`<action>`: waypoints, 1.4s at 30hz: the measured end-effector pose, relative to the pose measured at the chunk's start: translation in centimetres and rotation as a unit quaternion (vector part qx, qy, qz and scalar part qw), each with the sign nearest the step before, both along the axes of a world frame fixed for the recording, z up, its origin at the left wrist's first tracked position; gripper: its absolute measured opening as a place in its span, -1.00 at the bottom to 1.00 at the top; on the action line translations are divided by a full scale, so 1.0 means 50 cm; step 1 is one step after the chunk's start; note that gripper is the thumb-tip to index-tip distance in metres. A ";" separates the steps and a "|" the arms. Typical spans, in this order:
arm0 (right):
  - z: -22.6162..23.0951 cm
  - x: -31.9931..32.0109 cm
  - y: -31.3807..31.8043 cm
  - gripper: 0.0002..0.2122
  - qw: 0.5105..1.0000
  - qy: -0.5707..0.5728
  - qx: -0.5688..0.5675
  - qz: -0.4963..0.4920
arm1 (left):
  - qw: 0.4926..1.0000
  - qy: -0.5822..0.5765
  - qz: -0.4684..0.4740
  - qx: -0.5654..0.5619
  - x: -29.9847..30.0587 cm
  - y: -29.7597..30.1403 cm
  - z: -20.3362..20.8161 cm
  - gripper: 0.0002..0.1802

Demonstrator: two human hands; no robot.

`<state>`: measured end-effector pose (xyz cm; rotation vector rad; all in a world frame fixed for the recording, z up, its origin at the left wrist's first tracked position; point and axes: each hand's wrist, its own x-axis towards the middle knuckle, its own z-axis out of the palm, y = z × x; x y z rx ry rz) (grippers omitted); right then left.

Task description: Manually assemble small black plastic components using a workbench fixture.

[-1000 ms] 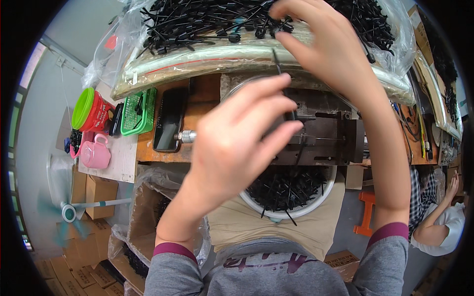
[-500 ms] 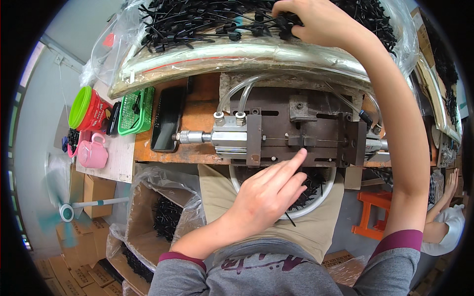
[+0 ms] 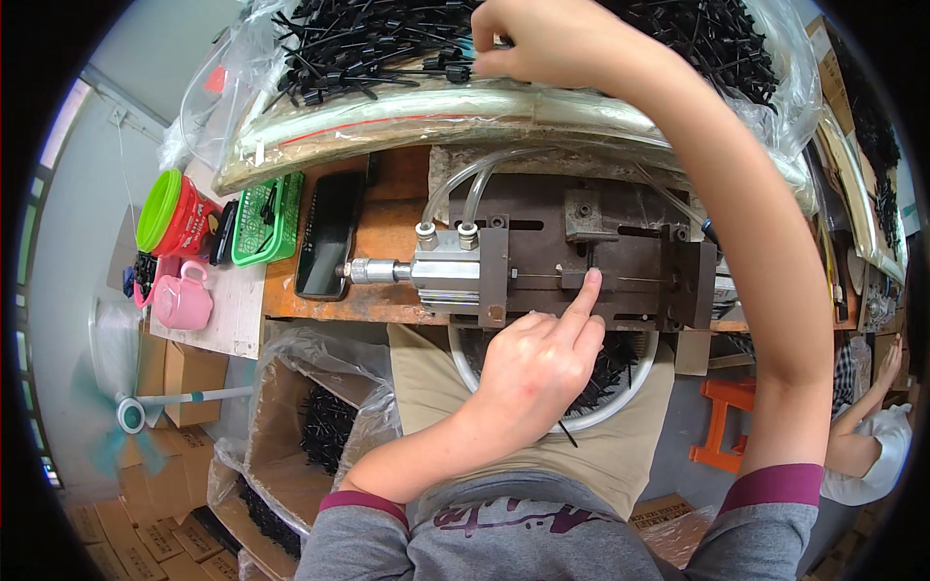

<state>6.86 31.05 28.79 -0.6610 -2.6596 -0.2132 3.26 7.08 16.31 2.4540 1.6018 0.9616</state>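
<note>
My left hand (image 3: 544, 373) reaches up to a dark metal jig (image 3: 542, 208), its index finger stretched out and the other fingers loosely bent. That fingertip touches a small dark block (image 3: 576, 281) in the middle of the jig, where a thin rod runs across. My right hand (image 3: 528, 44) is at the pile of black plastic parts with thin stems (image 3: 378, 44) beyond the jig. Its thumb and fingers are bent but apart over the parts; nothing clearly held shows between them. A silver pneumatic cylinder (image 3: 446, 274) with clear hoses sits at the jig's left end.
Left of the jig lie a black phone (image 3: 329, 232), a green basket (image 3: 269, 221), a red tub (image 3: 184, 218) and a pink mug (image 3: 182, 298). A white-rimmed container (image 3: 625, 402) of black parts rests at my lap. A lined carton (image 3: 281, 416) stands lower left, a fan (image 3: 130, 416) farther left, an orange stool (image 3: 722, 421) at right.
My right hand has moved left across the pile of black parts. My left index finger has shifted slightly farther up onto the block.
</note>
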 end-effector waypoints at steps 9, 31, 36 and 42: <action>0.029 0.061 -0.022 -0.87 0.994 0.097 -0.023 -0.037 | 0.999 -0.035 -0.012 -0.013 -0.009 -0.002 0.009 -0.73; -0.161 0.376 -0.343 -0.65 0.988 0.140 0.072 -0.011 | 0.979 -0.198 -0.023 -0.041 -0.025 -0.026 0.010 -0.63; -0.183 0.399 -0.376 -0.63 0.965 0.230 -0.046 -0.113 | 0.996 -0.066 -0.002 0.052 0.001 -0.013 -0.020 -0.66; -0.189 0.395 -0.426 -0.83 0.832 0.450 -0.287 -0.150 | 0.995 0.058 0.013 0.080 0.013 0.002 -0.001 -0.69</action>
